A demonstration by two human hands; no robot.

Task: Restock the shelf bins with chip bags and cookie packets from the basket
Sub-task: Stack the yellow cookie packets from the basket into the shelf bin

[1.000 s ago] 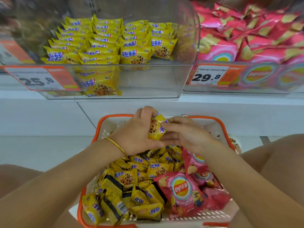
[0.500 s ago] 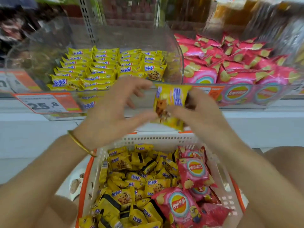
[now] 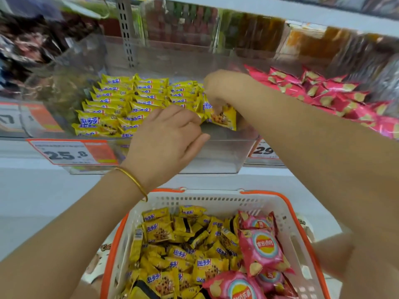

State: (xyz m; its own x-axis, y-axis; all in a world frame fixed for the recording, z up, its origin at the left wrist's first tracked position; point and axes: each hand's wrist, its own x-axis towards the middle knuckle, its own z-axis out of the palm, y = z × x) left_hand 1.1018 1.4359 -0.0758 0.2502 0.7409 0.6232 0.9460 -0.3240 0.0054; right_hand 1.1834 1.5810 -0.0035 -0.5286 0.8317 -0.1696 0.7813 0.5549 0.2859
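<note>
My right hand (image 3: pixel 222 91) reaches into the clear cookie bin (image 3: pixel 218 157) and pinches a yellow cookie packet (image 3: pixel 225 117) from above, at the front right of the rows of yellow packets (image 3: pixel 129 104) lying there. My left hand (image 3: pixel 168 134) is over the bin's front wall, its curled fingers pinching the packet's left end. Below, the white basket with an orange rim (image 3: pixel 216 198) holds several loose yellow cookie packets (image 3: pixel 172 251) and pink chip bags (image 3: pixel 259 249).
To the right, a second bin holds pink chip bags (image 3: pixel 323 93). Price tags reading 25.8 (image 3: pixel 71 152) and 29 (image 3: pixel 263 151) hang on the bin fronts. A shelf with darker packs (image 3: pixel 323 46) runs above. My knee (image 3: pixel 345 260) is beside the basket's right side.
Both hands carried the yellow packet up from above the basket, over the bin's front wall and into the cookie bin. The view tilted upward toward the shelf.
</note>
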